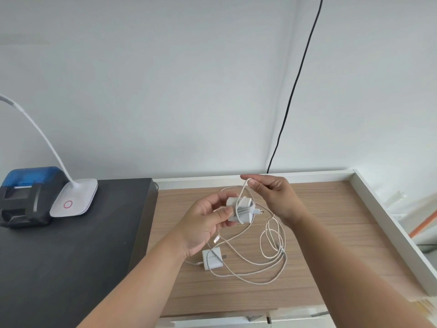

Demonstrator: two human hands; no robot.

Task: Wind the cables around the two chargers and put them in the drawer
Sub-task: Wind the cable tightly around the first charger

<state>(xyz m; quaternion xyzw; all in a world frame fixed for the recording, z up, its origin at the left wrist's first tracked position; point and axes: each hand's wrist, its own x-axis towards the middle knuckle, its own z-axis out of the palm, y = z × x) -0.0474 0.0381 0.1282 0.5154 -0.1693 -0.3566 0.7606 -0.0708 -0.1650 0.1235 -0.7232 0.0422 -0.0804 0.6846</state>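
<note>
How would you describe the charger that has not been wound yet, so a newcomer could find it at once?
Start at the wooden desk right of the black cabinet. Below the left hand, the second charger lies flat amid loose white cable. Unlike the held charger, nothing grips it.

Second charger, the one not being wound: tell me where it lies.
In the head view the second charger lies flat on the wooden desk, just below the left hand, with loose white cable looped to its right.
</note>
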